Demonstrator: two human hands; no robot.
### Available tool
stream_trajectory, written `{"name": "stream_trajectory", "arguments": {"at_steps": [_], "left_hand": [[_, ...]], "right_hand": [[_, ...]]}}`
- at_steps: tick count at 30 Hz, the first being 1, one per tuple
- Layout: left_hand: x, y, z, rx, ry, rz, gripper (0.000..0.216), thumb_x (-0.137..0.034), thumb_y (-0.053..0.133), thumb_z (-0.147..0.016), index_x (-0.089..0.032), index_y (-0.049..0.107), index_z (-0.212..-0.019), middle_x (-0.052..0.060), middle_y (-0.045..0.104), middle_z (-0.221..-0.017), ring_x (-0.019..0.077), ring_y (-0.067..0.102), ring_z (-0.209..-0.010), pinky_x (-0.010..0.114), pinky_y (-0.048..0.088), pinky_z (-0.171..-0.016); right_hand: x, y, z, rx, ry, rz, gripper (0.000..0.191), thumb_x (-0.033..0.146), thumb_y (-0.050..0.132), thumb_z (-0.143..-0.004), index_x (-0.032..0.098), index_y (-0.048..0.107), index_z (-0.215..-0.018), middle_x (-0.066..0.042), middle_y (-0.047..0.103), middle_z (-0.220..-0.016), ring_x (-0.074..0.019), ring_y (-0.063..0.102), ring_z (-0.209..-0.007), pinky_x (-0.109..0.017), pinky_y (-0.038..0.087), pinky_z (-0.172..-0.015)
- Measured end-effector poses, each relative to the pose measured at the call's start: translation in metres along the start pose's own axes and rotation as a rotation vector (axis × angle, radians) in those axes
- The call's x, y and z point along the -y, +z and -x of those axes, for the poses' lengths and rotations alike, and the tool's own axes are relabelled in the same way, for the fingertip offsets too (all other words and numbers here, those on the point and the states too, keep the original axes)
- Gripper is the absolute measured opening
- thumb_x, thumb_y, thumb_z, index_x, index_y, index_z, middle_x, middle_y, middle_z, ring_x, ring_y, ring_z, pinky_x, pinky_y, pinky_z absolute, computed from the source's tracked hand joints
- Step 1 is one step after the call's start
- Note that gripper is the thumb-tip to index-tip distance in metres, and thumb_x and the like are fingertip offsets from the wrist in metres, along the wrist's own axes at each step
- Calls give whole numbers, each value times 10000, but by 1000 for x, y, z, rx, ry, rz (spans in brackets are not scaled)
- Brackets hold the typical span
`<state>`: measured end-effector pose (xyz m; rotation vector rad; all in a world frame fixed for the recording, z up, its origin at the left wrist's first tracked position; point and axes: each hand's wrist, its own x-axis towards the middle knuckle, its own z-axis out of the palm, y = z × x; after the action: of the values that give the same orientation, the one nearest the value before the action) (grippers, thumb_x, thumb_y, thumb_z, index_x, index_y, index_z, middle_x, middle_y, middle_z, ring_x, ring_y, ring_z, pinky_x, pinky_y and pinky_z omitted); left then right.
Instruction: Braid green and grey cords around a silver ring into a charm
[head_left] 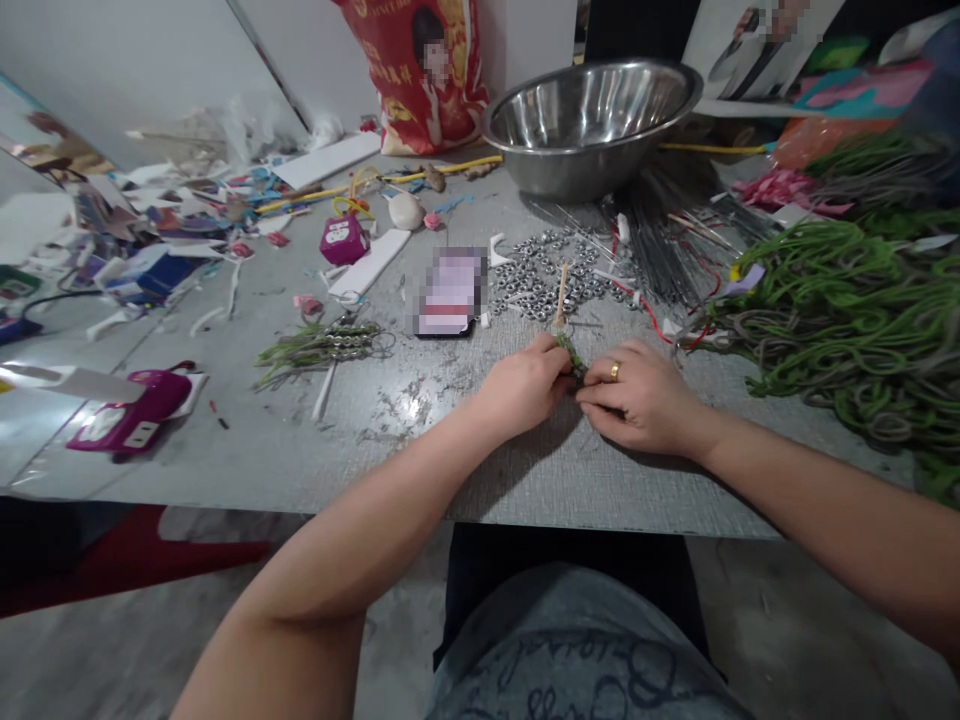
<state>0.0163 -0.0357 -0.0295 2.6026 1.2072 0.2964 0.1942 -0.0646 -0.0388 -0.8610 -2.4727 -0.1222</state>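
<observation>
Near the front edge of the table, my left hand (529,380) is closed, its fingers pinching a short piece of green and grey cord (568,350). My right hand (637,395), with a gold ring on one finger, meets it from the right. Its thumb and fingertips are pressed together at the near end of the cord, and the fingers partly hide what they grip. Just beyond the hands a thin wooden stick (562,295) points away from me. Behind it lie scattered small silver metal beads (525,275).
Green and grey cords (840,320) heap up at right. A phone (450,295) lies left of the beads; a bundle of beaded cords (319,350) is farther left. Behind stand a steel bowl (577,165) and a red bag (420,80). Purple tape dispensers (131,410) and scraps (165,215) occupy the left.
</observation>
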Motion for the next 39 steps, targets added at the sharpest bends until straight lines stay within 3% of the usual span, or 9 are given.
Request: {"name": "stream_trajectory", "arguments": {"at_steps": [4,8,12,19,25,29,32,39], "left_hand": [[1,-1,-1,17,1,20,146,-210,474,-867,-145,604,-865,55,575,-927,150,586,-743,267,439,-624],[-2,0,0,16,-17,-40,163,-233,462,-884,-136,593,-884,67,578,-942,163,584,-752,274,443,-614],[-7,1,3,-30,-33,-166,147,-220,487,-877,-113,583,-906,90,595,-924,216,562,-883,322,463,-743],[-12,1,4,3,-18,-259,221,-210,418,-915,-100,609,-903,102,630,-907,234,564,-917,355,474,-804],[-14,3,5,9,11,-227,305,-289,438,-919,-72,626,-1020,125,654,-986,225,571,-1059,329,475,-909],[-18,7,7,11,-19,-251,354,-294,407,-925,-59,604,-1103,148,640,-1115,248,484,-1220,335,450,-972],[-19,9,7,14,-45,-246,398,-304,390,-924,-37,567,-1162,161,595,-1213,263,417,-1281,367,399,-1029],[-21,13,9,-2,-90,-320,547,-355,311,-933,-6,373,-1349,201,402,-1403,305,363,-1312,464,306,-1064]], "right_hand": [[-4,0,1,-11,28,35,252,240,483,-841,189,723,-783,-40,652,-709,-175,502,-695,-344,321,-680],[-3,1,1,36,-16,49,249,245,492,-838,187,717,-748,-46,641,-694,-181,497,-698,-346,313,-663],[-1,1,1,48,-61,-36,246,240,494,-835,188,699,-708,-46,641,-697,-179,504,-690,-339,341,-652],[-7,6,-3,-144,99,-85,205,207,442,-872,153,637,-842,-79,683,-867,-192,581,-805,-343,440,-748],[-10,9,-5,-28,79,9,275,197,419,-877,153,599,-1080,-86,690,-956,-222,575,-966,-383,421,-846],[-9,10,-4,54,80,69,425,187,367,-902,87,438,-1309,-121,681,-1021,-220,542,-1062,-414,369,-925],[-10,12,-2,118,84,120,452,181,341,-914,66,386,-1349,-125,683,-1039,-225,516,-1117,-434,333,-957],[-7,13,-1,160,174,270,452,212,366,-894,37,452,-1302,-179,639,-1146,-278,498,-1157,-522,236,-1016]]}}
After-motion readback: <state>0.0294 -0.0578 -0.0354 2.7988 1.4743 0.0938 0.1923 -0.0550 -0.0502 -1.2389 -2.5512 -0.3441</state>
